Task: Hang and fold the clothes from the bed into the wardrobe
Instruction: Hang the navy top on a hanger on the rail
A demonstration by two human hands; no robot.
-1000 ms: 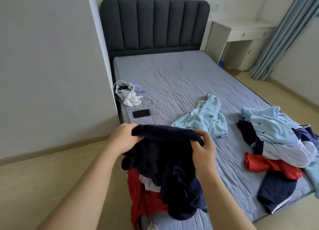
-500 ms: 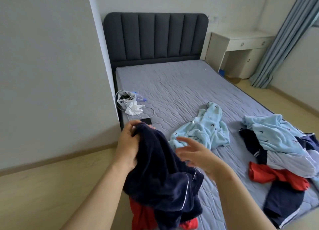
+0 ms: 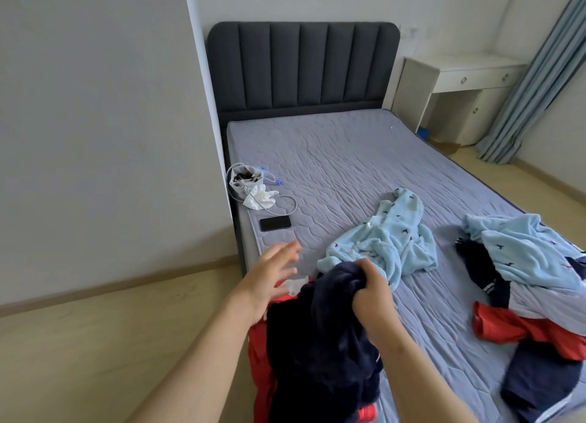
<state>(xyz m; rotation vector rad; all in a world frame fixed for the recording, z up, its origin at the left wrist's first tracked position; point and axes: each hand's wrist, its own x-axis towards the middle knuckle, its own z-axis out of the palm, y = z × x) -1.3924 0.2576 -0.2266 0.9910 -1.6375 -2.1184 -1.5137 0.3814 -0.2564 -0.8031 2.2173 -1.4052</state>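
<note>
- Right hand (image 3: pixel 371 291): fingers curled tight round a bunched fold of the navy fleece garment (image 3: pixel 320 343), holding it up over the near corner of the bed.
- Left hand (image 3: pixel 269 276): open, fingers spread and blurred, holding nothing. It is just left of the navy garment; contact with the cloth cannot be told.
- Navy fleece garment: hangs crumpled from the right hand, in front of a red garment (image 3: pixel 258 359) that shows a scrap of white at its top.
- Mattress (image 3: pixel 348 162): grey, quilted, with a dark grey padded headboard (image 3: pixel 301 64) at the far end.
- Light-blue pyjama piece (image 3: pixel 390 241): 1 item with a small dark print, lying crumpled mid-bed just beyond the right hand.
- Clothes pile (image 3: pixel 523 280): light-blue, navy, white and red items heaped at the bed's right edge.
- Phone (image 3: pixel 275 223): black, flat near the mattress's left edge. Beyond it are 1 grey pouch (image 3: pixel 242 181), 1 white tissue (image 3: pixel 258 200) and 1 looped cable (image 3: pixel 295 202).
- White desk (image 3: pixel 459 73) and blue-grey curtain (image 3: pixel 532 73): in the far right corner.
</note>
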